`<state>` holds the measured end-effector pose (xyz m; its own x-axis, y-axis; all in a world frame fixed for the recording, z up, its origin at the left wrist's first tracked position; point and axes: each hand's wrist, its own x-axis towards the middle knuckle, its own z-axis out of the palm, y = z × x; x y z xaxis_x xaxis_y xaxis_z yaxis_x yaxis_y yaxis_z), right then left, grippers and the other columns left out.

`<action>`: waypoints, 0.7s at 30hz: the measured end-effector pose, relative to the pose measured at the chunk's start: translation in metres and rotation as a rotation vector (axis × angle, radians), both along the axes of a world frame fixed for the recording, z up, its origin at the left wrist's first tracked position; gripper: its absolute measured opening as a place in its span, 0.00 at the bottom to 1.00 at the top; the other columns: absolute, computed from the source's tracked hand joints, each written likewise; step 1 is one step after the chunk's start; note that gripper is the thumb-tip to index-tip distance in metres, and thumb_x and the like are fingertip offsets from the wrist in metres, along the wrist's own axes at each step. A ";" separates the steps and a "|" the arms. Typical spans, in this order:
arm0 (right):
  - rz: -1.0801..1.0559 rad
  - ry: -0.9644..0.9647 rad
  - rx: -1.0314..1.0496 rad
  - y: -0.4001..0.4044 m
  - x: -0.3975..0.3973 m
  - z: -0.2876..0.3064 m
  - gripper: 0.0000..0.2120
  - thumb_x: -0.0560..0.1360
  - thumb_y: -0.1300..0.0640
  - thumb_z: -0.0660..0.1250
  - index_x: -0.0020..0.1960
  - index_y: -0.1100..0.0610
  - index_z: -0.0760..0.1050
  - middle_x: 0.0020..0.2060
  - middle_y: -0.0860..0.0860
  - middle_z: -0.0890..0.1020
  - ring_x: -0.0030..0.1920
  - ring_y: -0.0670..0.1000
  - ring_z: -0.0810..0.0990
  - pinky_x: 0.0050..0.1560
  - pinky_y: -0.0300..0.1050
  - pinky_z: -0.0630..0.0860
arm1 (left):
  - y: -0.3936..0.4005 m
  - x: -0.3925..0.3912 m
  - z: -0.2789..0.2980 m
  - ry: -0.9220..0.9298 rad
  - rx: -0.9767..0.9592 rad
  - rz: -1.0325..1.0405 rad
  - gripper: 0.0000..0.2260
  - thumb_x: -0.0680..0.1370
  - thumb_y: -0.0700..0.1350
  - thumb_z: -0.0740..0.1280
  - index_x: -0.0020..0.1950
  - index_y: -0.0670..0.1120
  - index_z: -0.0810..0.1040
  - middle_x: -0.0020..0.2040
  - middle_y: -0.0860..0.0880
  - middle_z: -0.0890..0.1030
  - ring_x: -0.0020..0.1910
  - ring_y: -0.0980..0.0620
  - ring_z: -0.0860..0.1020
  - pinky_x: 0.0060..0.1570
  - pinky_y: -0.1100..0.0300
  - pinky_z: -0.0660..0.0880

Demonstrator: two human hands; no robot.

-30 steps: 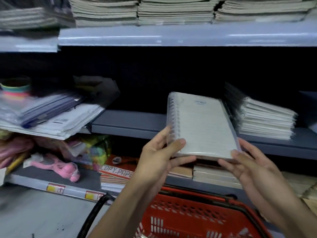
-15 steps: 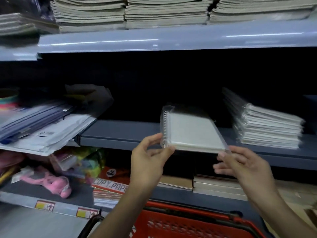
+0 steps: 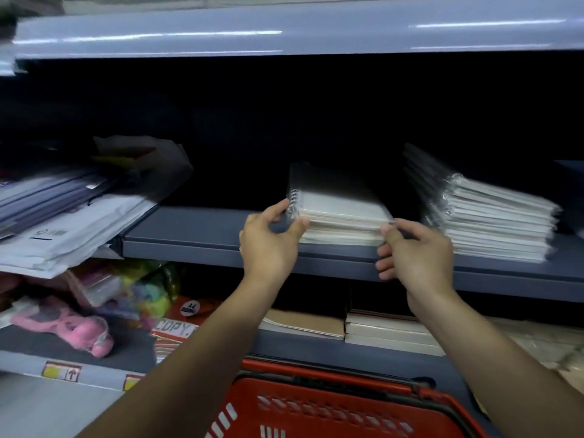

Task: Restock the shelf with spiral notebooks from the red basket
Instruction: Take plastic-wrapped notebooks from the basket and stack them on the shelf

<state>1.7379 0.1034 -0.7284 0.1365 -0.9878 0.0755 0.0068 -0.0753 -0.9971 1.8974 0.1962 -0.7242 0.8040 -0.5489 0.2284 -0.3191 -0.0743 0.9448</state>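
Observation:
A small stack of white spiral notebooks (image 3: 339, 213) in clear wrap lies on the grey-blue middle shelf (image 3: 202, 238). My left hand (image 3: 268, 241) pinches its near left corner by the wire spiral, thumb under and fingers on top. My right hand (image 3: 414, 251) grips the near right corner with thumb and forefinger. A taller stack of the same notebooks (image 3: 486, 216) sits just to the right. The red basket (image 3: 331, 409) stands below, between my forearms; what it holds is hidden.
Loose plastic sleeves and papers (image 3: 63, 216) overhang the shelf at left. The upper shelf (image 3: 284, 30) juts out overhead. Below lie a pink toy (image 3: 79, 330), a copy paper pack (image 3: 180, 327) and flat notebook piles (image 3: 388, 330).
Both hands carried the notebooks forward and down from a tilted hold in mid-air onto the middle shelf, where they now lie flat. The view shifted up and closer.

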 end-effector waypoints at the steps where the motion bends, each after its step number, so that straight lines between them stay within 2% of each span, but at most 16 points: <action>1: 0.011 -0.003 -0.017 0.005 -0.004 0.000 0.19 0.80 0.55 0.69 0.70 0.53 0.74 0.32 0.55 0.81 0.26 0.50 0.77 0.25 0.43 0.77 | 0.004 -0.001 0.000 -0.002 0.001 -0.007 0.22 0.74 0.53 0.75 0.67 0.57 0.78 0.56 0.54 0.74 0.62 0.49 0.74 0.65 0.52 0.72; 4: 0.061 0.048 -0.063 0.026 -0.028 -0.004 0.19 0.80 0.52 0.68 0.70 0.49 0.71 0.35 0.54 0.84 0.29 0.51 0.81 0.29 0.44 0.78 | 0.029 -0.007 0.000 0.031 -0.018 -0.018 0.25 0.74 0.53 0.75 0.70 0.56 0.75 0.57 0.52 0.75 0.54 0.51 0.76 0.55 0.60 0.75; 7: 0.105 0.153 -0.031 0.058 -0.065 -0.019 0.10 0.82 0.54 0.65 0.62 0.54 0.76 0.36 0.56 0.83 0.30 0.54 0.80 0.29 0.46 0.76 | 0.070 -0.028 -0.004 0.194 -0.045 -0.061 0.20 0.76 0.49 0.74 0.67 0.54 0.77 0.53 0.51 0.79 0.45 0.61 0.79 0.44 0.71 0.74; 8: 0.134 0.177 0.013 0.069 -0.077 -0.026 0.09 0.83 0.55 0.63 0.60 0.56 0.77 0.36 0.57 0.82 0.29 0.55 0.79 0.28 0.47 0.75 | 0.085 -0.039 -0.010 0.290 -0.044 -0.074 0.18 0.76 0.47 0.74 0.65 0.52 0.79 0.48 0.50 0.80 0.40 0.63 0.80 0.44 0.71 0.74; 10: 0.187 0.219 0.155 0.089 -0.100 -0.049 0.09 0.83 0.57 0.61 0.56 0.60 0.78 0.35 0.59 0.81 0.28 0.57 0.77 0.27 0.46 0.74 | 0.115 -0.062 -0.029 0.491 0.042 -0.094 0.15 0.76 0.45 0.73 0.63 0.50 0.80 0.42 0.49 0.79 0.35 0.59 0.77 0.42 0.64 0.73; 12: 0.248 0.320 0.262 0.102 -0.121 -0.076 0.11 0.83 0.55 0.61 0.55 0.61 0.78 0.34 0.59 0.81 0.27 0.58 0.78 0.27 0.46 0.75 | 0.142 -0.083 -0.052 0.654 0.186 -0.159 0.14 0.76 0.45 0.71 0.62 0.49 0.80 0.44 0.49 0.81 0.40 0.53 0.76 0.40 0.59 0.69; 13: 0.298 0.429 0.283 0.105 -0.130 -0.090 0.12 0.83 0.53 0.62 0.56 0.61 0.78 0.35 0.59 0.82 0.28 0.59 0.80 0.28 0.47 0.77 | 0.154 -0.091 -0.064 0.715 0.243 -0.189 0.14 0.76 0.45 0.71 0.61 0.49 0.80 0.47 0.48 0.83 0.43 0.51 0.76 0.40 0.58 0.68; 15: 0.414 0.677 0.308 0.103 -0.144 -0.113 0.12 0.83 0.52 0.62 0.56 0.60 0.78 0.39 0.60 0.84 0.33 0.59 0.83 0.33 0.49 0.80 | 0.172 -0.102 -0.083 0.771 0.323 -0.195 0.14 0.76 0.44 0.71 0.61 0.48 0.81 0.50 0.48 0.84 0.46 0.49 0.77 0.42 0.57 0.68; 17: 0.502 0.864 0.345 0.097 -0.156 -0.130 0.14 0.83 0.51 0.63 0.52 0.62 0.79 0.43 0.62 0.85 0.37 0.60 0.85 0.39 0.51 0.83 | 0.179 -0.109 -0.095 0.784 0.379 -0.187 0.13 0.76 0.42 0.71 0.60 0.48 0.81 0.47 0.49 0.82 0.43 0.50 0.76 0.41 0.58 0.69; 19: 0.566 0.997 0.375 0.089 -0.165 -0.146 0.17 0.82 0.52 0.63 0.55 0.67 0.79 0.47 0.65 0.85 0.43 0.62 0.86 0.48 0.56 0.84 | 0.179 -0.115 -0.101 0.799 0.414 -0.210 0.11 0.77 0.41 0.70 0.59 0.47 0.81 0.44 0.49 0.81 0.39 0.51 0.75 0.41 0.59 0.69; 21: 0.597 1.062 0.398 0.087 -0.170 -0.161 0.20 0.83 0.52 0.62 0.60 0.70 0.78 0.50 0.67 0.84 0.47 0.63 0.85 0.52 0.56 0.83 | 0.175 -0.121 -0.103 0.799 0.435 -0.258 0.10 0.77 0.40 0.69 0.57 0.47 0.82 0.45 0.49 0.81 0.40 0.51 0.75 0.40 0.59 0.70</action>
<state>1.5676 0.1900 -0.8896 0.3753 -0.6823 -0.6273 -0.8729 -0.0326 -0.4867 1.7763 0.3715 -0.8276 0.4759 -0.6388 -0.6045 0.3552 -0.4892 0.7966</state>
